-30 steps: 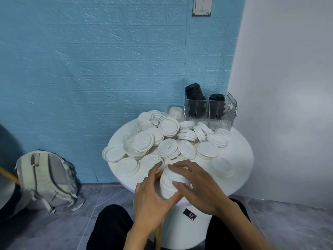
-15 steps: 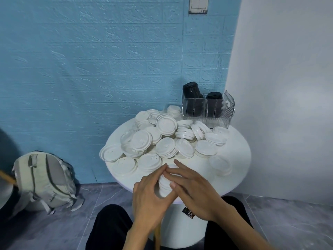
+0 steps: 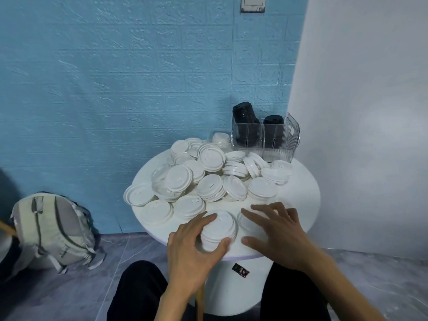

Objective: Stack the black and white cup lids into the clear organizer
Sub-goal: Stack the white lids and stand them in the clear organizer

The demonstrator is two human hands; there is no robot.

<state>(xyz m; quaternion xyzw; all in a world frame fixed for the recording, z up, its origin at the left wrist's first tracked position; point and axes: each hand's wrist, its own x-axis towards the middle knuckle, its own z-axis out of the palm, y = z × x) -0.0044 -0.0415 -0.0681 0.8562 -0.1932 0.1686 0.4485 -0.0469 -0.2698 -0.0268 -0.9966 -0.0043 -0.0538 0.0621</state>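
A short stack of white lids [image 3: 218, 231] stands at the near edge of the round white table [image 3: 301, 193]. My left hand [image 3: 192, 253] grips this stack, fingers on its left side and thumb on its near side. Just to the right, my right hand [image 3: 275, 230] hovers with fingers spread over a single white lid [image 3: 246, 222] lying on the table; contact is unclear. A heap of loose white lids [image 3: 208, 174] covers the table's middle. At the back stands the clear organizer [image 3: 266, 141] with two stacks of black lids [image 3: 246, 119] inside.
A grey backpack [image 3: 52, 230] lies on the floor at the left against the blue wall. A white wall closes in close to the table's right side. My knees in black trousers flank the table's pedestal [image 3: 234, 290].
My right hand has let go of the white stack and moved right, fingers spreading over a single lid. My left hand keeps hold of the stack.
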